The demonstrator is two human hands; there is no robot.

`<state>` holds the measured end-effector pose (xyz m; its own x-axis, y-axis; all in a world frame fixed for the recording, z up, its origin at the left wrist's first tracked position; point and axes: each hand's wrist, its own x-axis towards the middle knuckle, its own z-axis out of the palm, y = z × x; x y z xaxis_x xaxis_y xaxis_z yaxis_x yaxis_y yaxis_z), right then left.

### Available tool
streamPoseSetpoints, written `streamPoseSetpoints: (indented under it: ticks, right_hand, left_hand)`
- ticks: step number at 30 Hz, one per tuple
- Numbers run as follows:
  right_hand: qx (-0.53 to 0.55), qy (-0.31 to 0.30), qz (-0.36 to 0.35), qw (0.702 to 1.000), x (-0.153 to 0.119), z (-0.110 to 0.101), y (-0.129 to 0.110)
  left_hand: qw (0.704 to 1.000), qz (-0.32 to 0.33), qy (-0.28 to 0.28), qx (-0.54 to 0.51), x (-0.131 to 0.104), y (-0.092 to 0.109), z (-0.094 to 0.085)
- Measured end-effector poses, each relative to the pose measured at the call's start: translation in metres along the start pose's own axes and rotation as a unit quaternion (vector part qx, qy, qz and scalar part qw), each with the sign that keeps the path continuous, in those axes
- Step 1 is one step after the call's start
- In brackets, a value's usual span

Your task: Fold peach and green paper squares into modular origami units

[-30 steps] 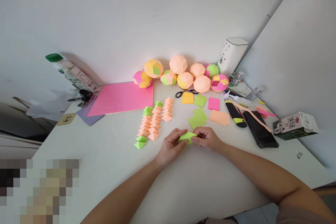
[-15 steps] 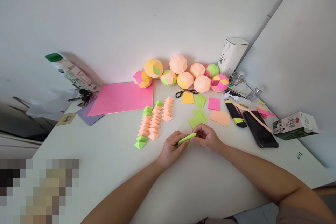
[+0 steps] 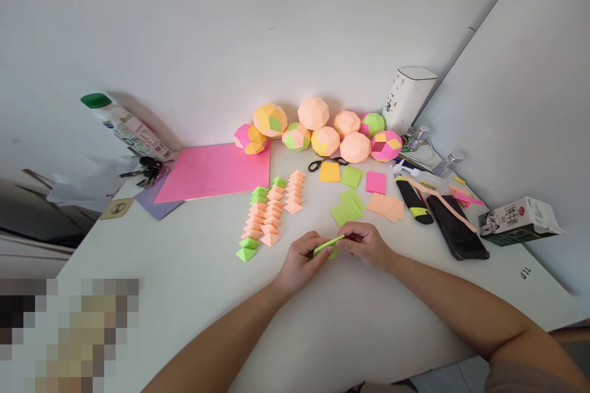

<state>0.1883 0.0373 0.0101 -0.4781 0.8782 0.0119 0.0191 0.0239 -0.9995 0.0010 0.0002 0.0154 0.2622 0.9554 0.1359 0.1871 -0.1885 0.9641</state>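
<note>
A folded green paper (image 3: 328, 244) is pinched between my two hands above the table. My left hand (image 3: 304, 260) grips its left end, thumb on the near side. My right hand (image 3: 365, 244) has its thumb and fingertips closed at the right end; some fingers are hidden behind. Just beyond lie loose green paper squares (image 3: 347, 209) and peach paper squares (image 3: 386, 206). To the left, folded peach paper units (image 3: 271, 221) and green paper units (image 3: 246, 253) stand in overlapping rows.
Several paper balls (image 3: 313, 113) line the wall. Black scissors (image 3: 327, 162), a pink sheet (image 3: 216, 169) and a bottle (image 3: 133, 129) lie behind the hands. At right are a box cutter (image 3: 415, 199), a phone (image 3: 454, 227) and a milk carton (image 3: 519, 220).
The green paper looks thinner and flatter between my hands. My right hand has shifted slightly down, and its fingers are lower at the paper's right end.
</note>
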Motion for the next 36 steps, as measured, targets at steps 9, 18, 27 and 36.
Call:
streamPoseSetpoints:
  ticks: [9, 18, 27, 36]
  right_hand:
    - [0.017, 0.006, 0.007, 1.0, 0.0002, -0.0006, 0.001]
    - [0.028, 0.013, 0.013, 0.999, -0.0004, -0.0005, 0.0018]
    - [0.036, 0.004, 0.003, 0.999, 0.0006, -0.0024, 0.0064]
    - [0.05, 0.006, 0.008, 0.999, 0.0017, -0.0019, 0.0016]
  left_hand:
    - [1.0, -0.006, -0.005, 0.005, -0.0007, -0.0004, -0.0001]
    - [1.0, -0.003, -0.002, 0.015, -0.0006, -0.0012, 0.0004]
    - [1.0, 0.0, -0.004, 0.021, -0.0006, -0.0015, -0.0003]
    - [1.0, 0.0, -0.006, 0.02, -0.0007, -0.0006, 0.0004]
